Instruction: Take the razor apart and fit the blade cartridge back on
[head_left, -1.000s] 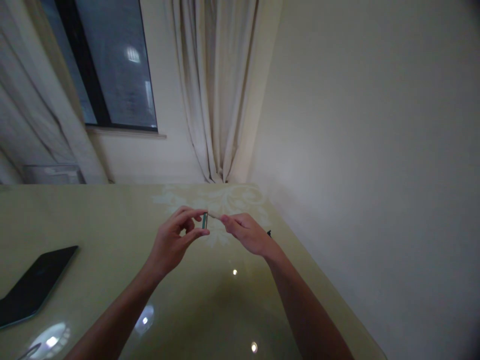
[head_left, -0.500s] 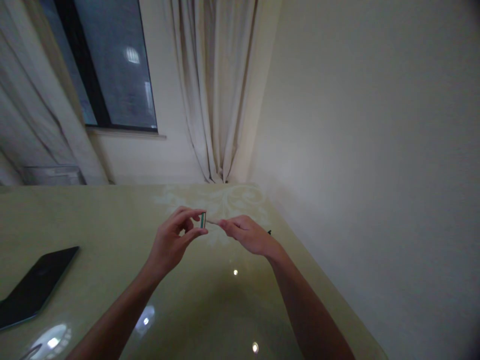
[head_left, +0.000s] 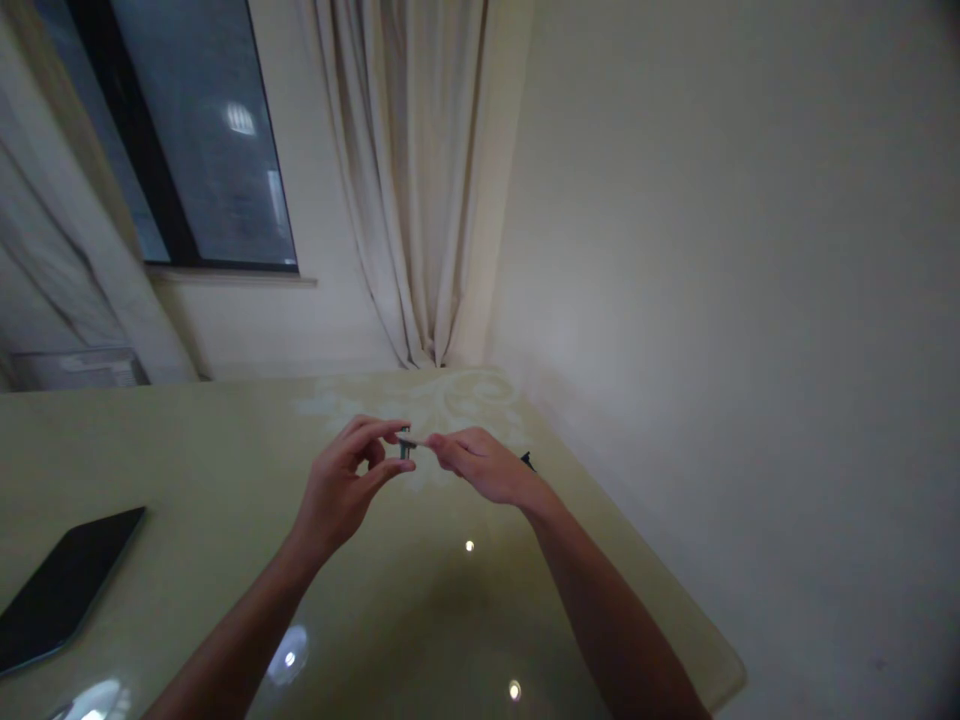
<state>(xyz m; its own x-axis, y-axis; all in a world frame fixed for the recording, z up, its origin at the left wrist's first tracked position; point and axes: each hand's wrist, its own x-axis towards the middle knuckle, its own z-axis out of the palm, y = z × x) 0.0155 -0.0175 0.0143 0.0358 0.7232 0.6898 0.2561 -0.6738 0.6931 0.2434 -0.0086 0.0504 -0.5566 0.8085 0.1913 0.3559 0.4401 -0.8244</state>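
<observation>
Upright between the thumb and forefinger of my left hand (head_left: 350, 482) is a small green circuit board (head_left: 405, 452), gripped by its top and bottom ends. My right hand (head_left: 480, 462) is closed around a thin, pale, brush-like tool (head_left: 421, 442). The tool's flat grey-white tip crosses in front of the board and covers its middle. Whether the tip touches the board I cannot tell. Both hands are raised over the table, close to each other.
A glossy pale-green table (head_left: 225, 450) reflects ceiling lights. On its left lies a dark flat tablet-like slab (head_left: 71, 580). A small black object (head_left: 528, 461) shows just beyond my right wrist. A wall (head_left: 712, 300) borders the right side; curtains (head_left: 420, 180) and a window (head_left: 202, 130) stand behind.
My right hand has moved slightly left, bringing the tool's tip from beside the board to across its face. My left hand keeps its hold. The whole view has shifted a little.
</observation>
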